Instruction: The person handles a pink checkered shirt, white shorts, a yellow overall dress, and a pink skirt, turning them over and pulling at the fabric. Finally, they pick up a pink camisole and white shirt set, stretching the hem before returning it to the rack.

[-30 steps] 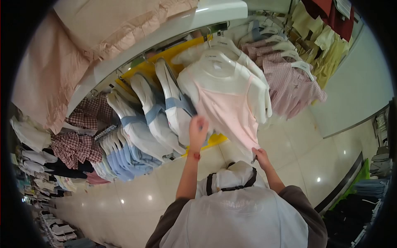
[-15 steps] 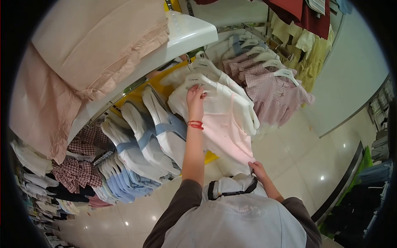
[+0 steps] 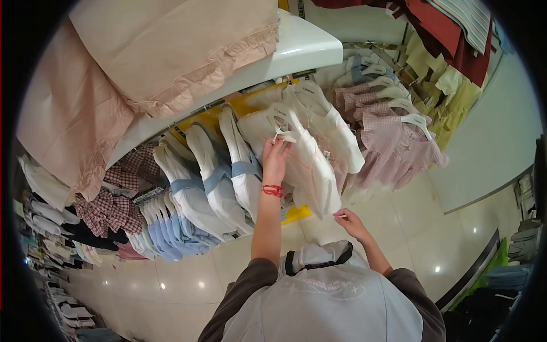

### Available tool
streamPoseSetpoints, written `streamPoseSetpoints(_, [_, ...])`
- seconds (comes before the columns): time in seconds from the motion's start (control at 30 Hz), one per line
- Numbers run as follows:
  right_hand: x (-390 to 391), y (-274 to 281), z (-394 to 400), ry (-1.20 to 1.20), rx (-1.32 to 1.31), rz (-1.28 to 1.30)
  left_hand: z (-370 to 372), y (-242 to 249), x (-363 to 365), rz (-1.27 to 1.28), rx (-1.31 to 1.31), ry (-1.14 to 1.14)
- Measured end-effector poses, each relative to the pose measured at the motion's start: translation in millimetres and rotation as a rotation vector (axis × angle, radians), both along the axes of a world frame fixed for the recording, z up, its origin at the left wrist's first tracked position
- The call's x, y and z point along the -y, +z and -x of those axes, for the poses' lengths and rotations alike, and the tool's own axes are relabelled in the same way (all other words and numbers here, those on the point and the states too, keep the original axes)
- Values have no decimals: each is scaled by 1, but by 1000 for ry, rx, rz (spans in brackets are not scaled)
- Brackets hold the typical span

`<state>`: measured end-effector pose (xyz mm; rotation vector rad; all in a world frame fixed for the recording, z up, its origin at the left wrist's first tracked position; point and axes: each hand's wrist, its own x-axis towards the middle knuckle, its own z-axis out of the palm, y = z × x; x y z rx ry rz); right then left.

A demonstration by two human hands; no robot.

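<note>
A white child's top (image 3: 316,176) with pink showing at its edge hangs on a white hanger (image 3: 285,117) from the rail. My left hand (image 3: 274,161), with red cords at its wrist, is closed on the top's neckline just below the hanger. Thin white straps stick out above those fingers. Low on the right, my right hand (image 3: 353,225) has its fingers pinched together at the top's lower corner. Whether they touch the cloth cannot be made out. Behind hangs another white top (image 3: 347,154) on its own hanger.
White tops with blue collars (image 3: 213,176) hang to the left. Pink checked dresses (image 3: 401,145) hang to the right. Above the rail juts a white shelf (image 3: 310,48) with pale pink cloth (image 3: 182,51). Tiled floor (image 3: 393,233) lies below.
The pink camisole that was stretched toward my right hand now mostly hides behind the white top, which has turned edge-on. My left hand has moved lower; the view has shifted.
</note>
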<state>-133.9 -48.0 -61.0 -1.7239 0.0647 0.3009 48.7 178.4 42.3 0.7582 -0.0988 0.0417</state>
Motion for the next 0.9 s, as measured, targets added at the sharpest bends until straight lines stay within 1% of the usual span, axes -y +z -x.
streamPoseSetpoints(0.1, [-13, 37, -19, 58, 77, 15, -6, -8, -4, 100, -13, 75])
streamPoseSetpoints(0.17, [-23, 62, -26, 60, 126, -59, -7, -14, -9, 142, -24, 84])
streamPoseSetpoints(0.27, [-35, 75, -30, 69, 155, -130, -11, -18, -16, 72, -5, 88])
streamPoseSetpoints(0.4, [-28, 62, -38, -13, 156, -147, -14, -9, -21, -278, -104, 134])
streamPoseSetpoints(0.47, [-22, 68, -61, -106, 258, -271, -6, 8, -18, -480, -136, 119])
streamPoseSetpoints(0.5, [-19, 73, -76, -156, 304, -334, -6, 12, -18, -568, -104, 149])
streamPoseSetpoints(0.57, [-26, 99, -108, -192, 408, -342, -7, 17, -18, -741, -38, 204])
streamPoseSetpoints(0.63, [-37, 126, -134, -136, 361, -368, -6, 20, -17, -863, 44, 266])
streamPoseSetpoints(0.67, [-46, 131, -150, -112, 372, -380, -8, 23, -18, -923, 86, 302])
streamPoseSetpoints(0.77, [-76, 129, -193, -23, 420, -414, -20, 8, -18, -836, 145, 325])
streamPoseSetpoints(0.8, [-86, 132, -203, 14, 447, -419, -10, 24, -13, -705, 96, 260])
streamPoseSetpoints(0.83, [-93, 135, -209, 53, 474, -423, -11, 25, -13, -641, 100, 238])
streamPoseSetpoints(0.87, [-93, 136, -212, 149, 422, -381, -13, 24, -14, -576, 104, 215])
streamPoseSetpoints(0.9, [-96, 141, -212, 185, 371, -327, -15, 25, -16, -510, 108, 193])
